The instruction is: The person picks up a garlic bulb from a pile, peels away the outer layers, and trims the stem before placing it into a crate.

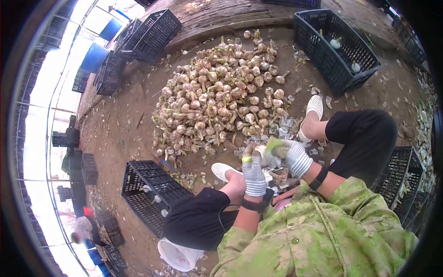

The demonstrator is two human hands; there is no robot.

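Both hands wear grey-and-white striped gloves and meet in front of my knees. My left hand (254,174) is closed around a pale garlic bulb (261,150), partly covered by the fingers. My right hand (295,156) presses in close from the other side, fingers curled. At its fingertips shows a flat yellow-green piece (275,144), whose kind I cannot make out. Just beyond the hands lies a large heap of garlic bulbs (217,92) with short stems, on the dirt ground. Papery peelings (282,127) are scattered between heap and hands.
A black crate (323,55) with a few white bulbs stands beyond my right foot. Another crate (147,184) lies by my left knee, near a white bucket (177,254). More crates (154,34) and blue barrels (94,56) stand at left. Another person (85,230) is at lower left.
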